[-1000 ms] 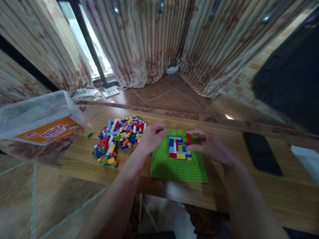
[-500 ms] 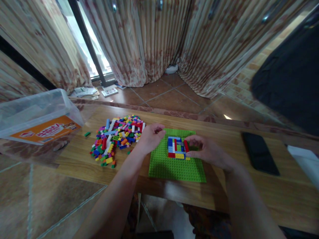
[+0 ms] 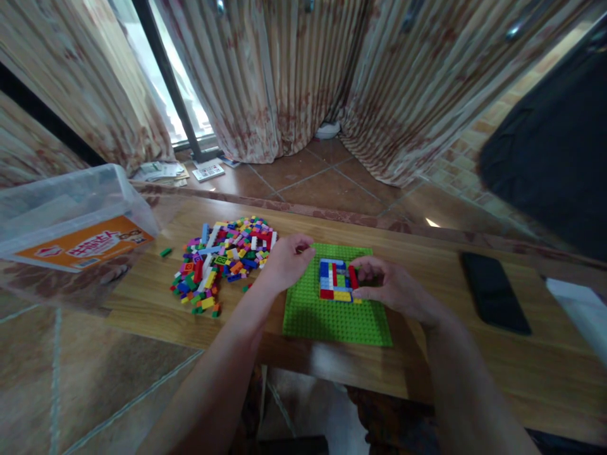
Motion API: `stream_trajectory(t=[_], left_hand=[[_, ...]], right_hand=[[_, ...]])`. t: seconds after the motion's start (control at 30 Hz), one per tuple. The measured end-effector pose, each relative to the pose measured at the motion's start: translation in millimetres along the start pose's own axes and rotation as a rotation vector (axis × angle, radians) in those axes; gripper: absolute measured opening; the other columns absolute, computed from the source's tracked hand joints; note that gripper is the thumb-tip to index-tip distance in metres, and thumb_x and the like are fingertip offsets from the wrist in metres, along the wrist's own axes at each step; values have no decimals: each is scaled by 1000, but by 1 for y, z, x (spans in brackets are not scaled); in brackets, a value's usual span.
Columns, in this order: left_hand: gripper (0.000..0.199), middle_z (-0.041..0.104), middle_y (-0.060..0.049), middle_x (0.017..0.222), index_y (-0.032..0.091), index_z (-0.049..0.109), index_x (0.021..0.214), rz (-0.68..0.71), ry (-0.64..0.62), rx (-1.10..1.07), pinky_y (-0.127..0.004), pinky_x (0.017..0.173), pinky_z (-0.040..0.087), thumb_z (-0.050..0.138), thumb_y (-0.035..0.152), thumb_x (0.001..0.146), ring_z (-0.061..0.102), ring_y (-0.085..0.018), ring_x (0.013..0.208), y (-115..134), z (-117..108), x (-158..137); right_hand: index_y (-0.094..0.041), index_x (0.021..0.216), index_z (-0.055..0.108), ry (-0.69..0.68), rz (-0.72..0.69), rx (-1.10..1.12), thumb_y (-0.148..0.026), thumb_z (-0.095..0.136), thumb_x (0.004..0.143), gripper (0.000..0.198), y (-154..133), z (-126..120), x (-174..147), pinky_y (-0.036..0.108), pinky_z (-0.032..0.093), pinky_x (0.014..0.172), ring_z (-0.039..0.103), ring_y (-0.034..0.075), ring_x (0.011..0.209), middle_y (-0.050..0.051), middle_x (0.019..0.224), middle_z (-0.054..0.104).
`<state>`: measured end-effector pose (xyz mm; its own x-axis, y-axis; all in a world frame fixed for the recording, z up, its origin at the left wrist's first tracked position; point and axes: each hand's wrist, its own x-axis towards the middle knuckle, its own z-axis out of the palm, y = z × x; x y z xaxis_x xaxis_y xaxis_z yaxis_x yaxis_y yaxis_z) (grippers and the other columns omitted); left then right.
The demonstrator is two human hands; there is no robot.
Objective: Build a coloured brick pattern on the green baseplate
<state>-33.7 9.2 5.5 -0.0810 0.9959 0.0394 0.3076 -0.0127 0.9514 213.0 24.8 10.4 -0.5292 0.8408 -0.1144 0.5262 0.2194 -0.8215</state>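
A green baseplate (image 3: 332, 325) lies on the wooden table. On it sits a low, roughly rectangular build (image 3: 334, 278) of blue, white, red, yellow and light blue bricks. At the build's right side, my right hand (image 3: 391, 285) grips a long red brick (image 3: 353, 277) between thumb and fingers. Whether that brick is pressed onto the studs I cannot tell. My left hand (image 3: 287, 259) hovers by the plate's upper left edge, fingers loosely curled, with a small gap to the thumb and nothing visible in it. Left of it spreads a pile of loose bricks (image 3: 232, 253) in many colours.
A clear plastic tub (image 3: 137, 202) with an orange label stands at the left end of the table. One green brick (image 3: 165, 252) lies apart from the pile. A black phone (image 3: 496, 292) and something white and flat (image 3: 576, 309) lie on the right.
The view has shifted very slightly. Both hands keep almost the same place, and the red brick stays in my right hand.
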Motion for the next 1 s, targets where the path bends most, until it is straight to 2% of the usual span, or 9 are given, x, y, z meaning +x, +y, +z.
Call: stream_trajectory(t=[0.13,0.37,0.67,1.0], left_hand=[[11,70,-4,76,16,70,85,10,-1,37,-26,65,46,61,16,77,61,-16,69,0,0,0],[12,71,-4,78,16,69,86,23,0,97,-27,67,47,60,16,78,63,-17,72,1,-1,-1],[16,74,-6,88,15,69,92,28,-16,156,-30,77,53,60,15,79,68,-18,82,1,-2,0],[18,74,-8,93,13,69,95,41,-24,229,-30,79,55,59,15,80,69,-19,88,-1,-2,1]], right_hand=[[-23,109,65,-14,38,-7,-40,80,67,48,3,0,-1,35,51,74,61,19,81,1,87,64],[-23,109,65,-13,69,13,-42,79,68,47,-2,1,-3,35,51,73,61,19,79,1,86,63],[-25,116,66,-33,17,52,-42,82,66,56,5,-4,-7,39,51,83,61,21,88,2,92,64],[-23,106,68,-26,60,35,-44,80,66,47,3,-7,-9,34,51,79,63,20,85,3,91,66]])
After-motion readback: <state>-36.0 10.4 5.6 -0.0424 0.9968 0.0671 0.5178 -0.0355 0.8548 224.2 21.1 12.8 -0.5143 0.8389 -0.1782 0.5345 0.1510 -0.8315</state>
